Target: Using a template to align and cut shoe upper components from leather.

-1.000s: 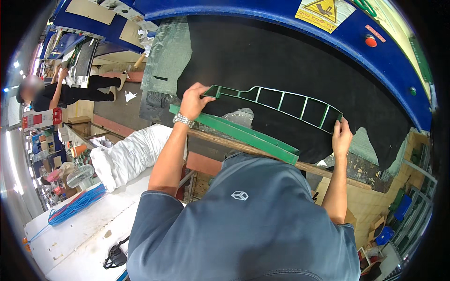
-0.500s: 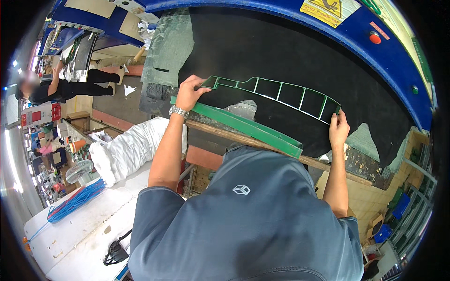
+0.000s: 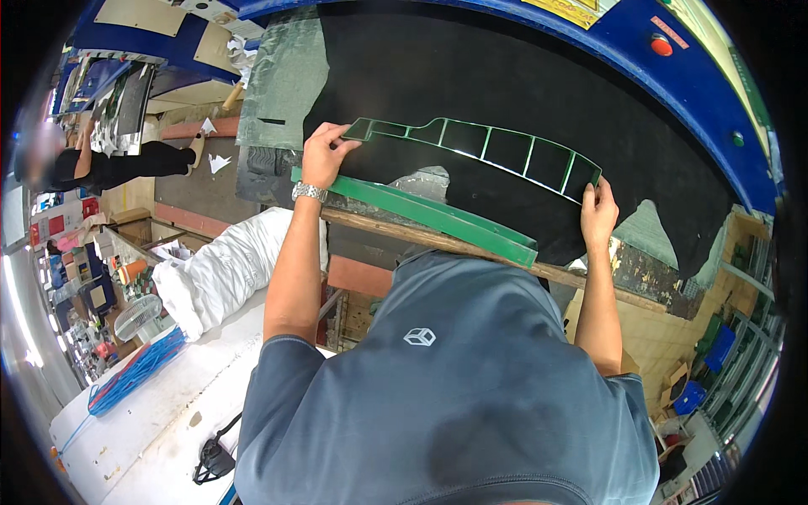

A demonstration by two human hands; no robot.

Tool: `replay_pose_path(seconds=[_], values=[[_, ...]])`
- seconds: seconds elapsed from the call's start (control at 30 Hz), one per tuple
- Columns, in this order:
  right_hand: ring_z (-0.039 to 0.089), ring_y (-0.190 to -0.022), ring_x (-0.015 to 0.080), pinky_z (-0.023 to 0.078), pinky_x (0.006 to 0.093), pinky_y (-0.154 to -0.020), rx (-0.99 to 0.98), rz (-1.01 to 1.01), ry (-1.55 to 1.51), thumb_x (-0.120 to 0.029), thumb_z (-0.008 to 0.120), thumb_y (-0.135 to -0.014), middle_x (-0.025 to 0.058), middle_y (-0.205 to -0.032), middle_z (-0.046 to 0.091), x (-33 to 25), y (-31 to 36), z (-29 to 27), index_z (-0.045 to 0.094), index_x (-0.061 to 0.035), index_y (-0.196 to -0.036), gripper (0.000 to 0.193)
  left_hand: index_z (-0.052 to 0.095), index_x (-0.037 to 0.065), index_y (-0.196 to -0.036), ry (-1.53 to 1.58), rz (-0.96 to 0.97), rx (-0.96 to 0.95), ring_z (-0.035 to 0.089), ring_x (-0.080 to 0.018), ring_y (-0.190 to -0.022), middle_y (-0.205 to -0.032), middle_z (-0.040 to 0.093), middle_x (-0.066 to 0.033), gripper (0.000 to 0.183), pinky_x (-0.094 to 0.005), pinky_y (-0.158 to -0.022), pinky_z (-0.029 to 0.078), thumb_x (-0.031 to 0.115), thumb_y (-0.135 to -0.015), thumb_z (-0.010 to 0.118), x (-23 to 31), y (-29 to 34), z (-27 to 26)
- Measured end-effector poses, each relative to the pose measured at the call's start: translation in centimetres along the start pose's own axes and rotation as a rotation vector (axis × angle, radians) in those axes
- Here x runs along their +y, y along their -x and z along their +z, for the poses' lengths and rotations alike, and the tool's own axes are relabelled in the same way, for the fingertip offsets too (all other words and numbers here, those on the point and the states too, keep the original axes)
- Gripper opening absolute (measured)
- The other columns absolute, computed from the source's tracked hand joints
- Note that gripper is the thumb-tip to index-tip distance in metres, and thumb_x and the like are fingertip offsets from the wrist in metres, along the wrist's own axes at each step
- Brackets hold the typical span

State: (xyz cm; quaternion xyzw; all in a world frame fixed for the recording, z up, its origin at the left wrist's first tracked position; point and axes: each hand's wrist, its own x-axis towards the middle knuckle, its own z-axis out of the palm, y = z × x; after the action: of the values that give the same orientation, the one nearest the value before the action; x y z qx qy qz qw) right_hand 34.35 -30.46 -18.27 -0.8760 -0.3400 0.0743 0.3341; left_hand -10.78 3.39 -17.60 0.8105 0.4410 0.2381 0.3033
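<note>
A long, curved cutting die (image 3: pixel 486 145) with a green edge and several crossbars lies over a black sheet of material (image 3: pixel 522 76). My left hand (image 3: pixel 325 155) pinches its narrow left end between thumb and fingers. At the wider right end, my right hand (image 3: pixel 598 212) grips the die's corner. Just in front of me, a green metal bar (image 3: pixel 429 217) runs along the wooden front edge of the work surface, below the die. Whether the die rests flat on the sheet or is slightly raised, I cannot tell.
A blue machine beam (image 3: pixel 623 63) with a red button (image 3: pixel 661 45) arches over the far side. To my left are a white wrapped roll (image 3: pixel 227 265), blue cords (image 3: pixel 139 370) and a black pouch (image 3: pixel 215 459) on a white table. Another person (image 3: pixel 109 164) stands further left.
Both hands still hold the die at its two ends. The whole view has shifted a little, and the die keeps about the same place over the black sheet.
</note>
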Motion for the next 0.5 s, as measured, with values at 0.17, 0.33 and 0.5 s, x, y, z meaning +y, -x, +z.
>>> replay_pose_path(seconds=[0.17, 0.33, 0.5], values=[[0.054, -0.064, 0.0157, 0.049, 0.0344, -0.062, 0.064, -0.037, 0.087, -0.021, 0.073, -0.101, 0.0084, -0.076, 0.061, -2.7, 0.8, -1.6, 0.069, -0.0016, -0.132, 0.036, 0.072, 0.004, -0.126, -0.135, -0.011, 0.001, 0.068, -0.0236, -0.089, -0.109, 0.07, -0.0083, 0.049, -0.0359, -0.078, 0.056, 0.013, -0.08, 0.089, 2.7, 1.0, -1.3], [0.06, -0.072, 0.0164, 0.052, 0.0305, -0.068, -0.345, -0.132, -0.163, -0.022, 0.08, -0.096, 0.0087, -0.087, 0.064, -9.9, 4.0, -4.4, 0.069, -0.0006, -0.13, 0.042, 0.073, 0.015, -0.122, -0.265, 0.294, -0.447, 0.064, -0.0305, -0.11, -0.115, 0.07, -0.003, 0.052, -0.046, -0.093, 0.048, 0.036, -0.078, 0.089, 9.0, 4.1, -3.9], [0.068, -0.099, 0.0363, 0.056, 0.0446, -0.088, -0.745, -0.48, -0.112, -0.024, 0.09, -0.078, 0.0137, -0.104, 0.069, -16.2, 6.7, -3.3, 0.068, -0.0039, -0.133, 0.062, 0.075, 0.016, -0.121, -0.267, 0.351, -0.661, 0.065, -0.0268, -0.118, -0.115, 0.07, -0.0028, 0.046, -0.0526, -0.111, 0.041, 0.038, -0.082, 0.086, 8.4, 5.4, -0.6]])
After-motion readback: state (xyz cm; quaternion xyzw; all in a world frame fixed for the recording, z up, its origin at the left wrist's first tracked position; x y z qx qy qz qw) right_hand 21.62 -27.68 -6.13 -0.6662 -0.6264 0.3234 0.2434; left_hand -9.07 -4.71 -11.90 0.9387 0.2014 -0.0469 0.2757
